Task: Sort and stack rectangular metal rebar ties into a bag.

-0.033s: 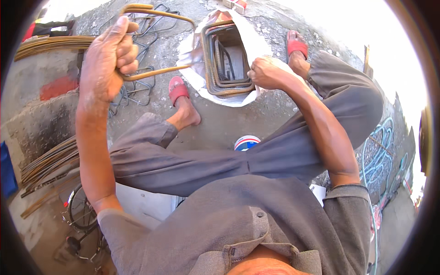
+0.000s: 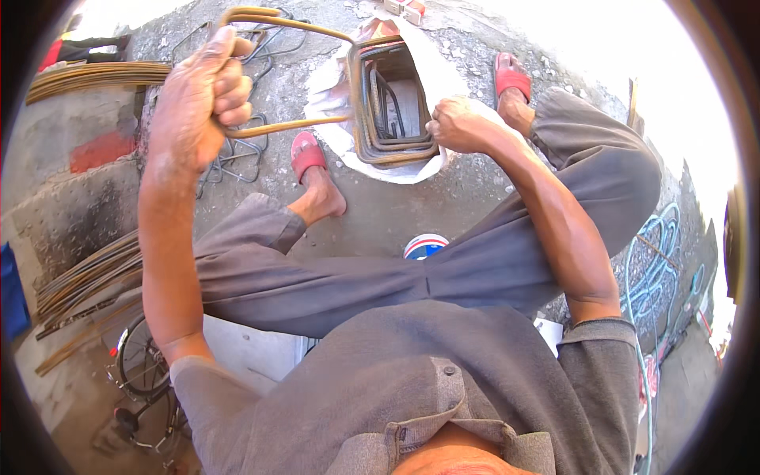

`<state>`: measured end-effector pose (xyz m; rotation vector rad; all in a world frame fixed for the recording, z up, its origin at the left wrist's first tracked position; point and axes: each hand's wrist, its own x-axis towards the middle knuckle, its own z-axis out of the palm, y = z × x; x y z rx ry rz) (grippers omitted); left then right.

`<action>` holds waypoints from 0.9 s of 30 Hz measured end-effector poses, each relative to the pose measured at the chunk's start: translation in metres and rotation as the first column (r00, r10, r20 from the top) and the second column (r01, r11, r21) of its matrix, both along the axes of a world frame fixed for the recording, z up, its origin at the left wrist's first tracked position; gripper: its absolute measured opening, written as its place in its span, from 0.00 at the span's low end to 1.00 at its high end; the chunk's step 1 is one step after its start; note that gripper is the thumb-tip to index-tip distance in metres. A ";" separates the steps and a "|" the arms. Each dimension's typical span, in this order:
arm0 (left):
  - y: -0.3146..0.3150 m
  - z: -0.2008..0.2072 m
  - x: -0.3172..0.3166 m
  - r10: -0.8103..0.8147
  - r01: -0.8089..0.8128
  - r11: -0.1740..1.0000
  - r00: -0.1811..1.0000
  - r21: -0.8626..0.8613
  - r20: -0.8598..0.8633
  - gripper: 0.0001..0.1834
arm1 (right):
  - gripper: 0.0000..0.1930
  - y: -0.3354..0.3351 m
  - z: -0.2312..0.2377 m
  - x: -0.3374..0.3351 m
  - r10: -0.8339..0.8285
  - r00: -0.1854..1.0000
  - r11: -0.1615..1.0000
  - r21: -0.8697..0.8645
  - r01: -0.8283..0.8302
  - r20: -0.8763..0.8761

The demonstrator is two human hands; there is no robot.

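Note:
My left hand is raised at the upper left, its fingers wrapped round one side of a rusty rectangular rebar stirrup. The stirrup's far side reaches the left edge of a stack of similar stirrups. That stack rests on a white sack, with darker bent bars inside its opening. My right hand is closed in a fist at the stack's right edge. What it grips, if anything, is hidden.
Bent steel frames lie on the rough ground at the far left. Long rods and a bicycle wheel are at the left. A blue rope lies coiled at right. A round blue, red and white container shows between my legs.
My left hand has moved slightly right with the stirrup, bringing the stirrup's far side to the stack's left edge. My right hand has hardly moved.

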<state>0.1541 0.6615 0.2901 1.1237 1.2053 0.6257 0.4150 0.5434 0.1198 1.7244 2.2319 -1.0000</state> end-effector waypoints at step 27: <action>-0.023 -0.252 0.137 -0.211 0.404 0.915 0.457 -0.009 -0.864 0.25 | 0.12 -0.005 -0.058 0.007 0.054 0.999 0.985 0.163 -0.054 0.010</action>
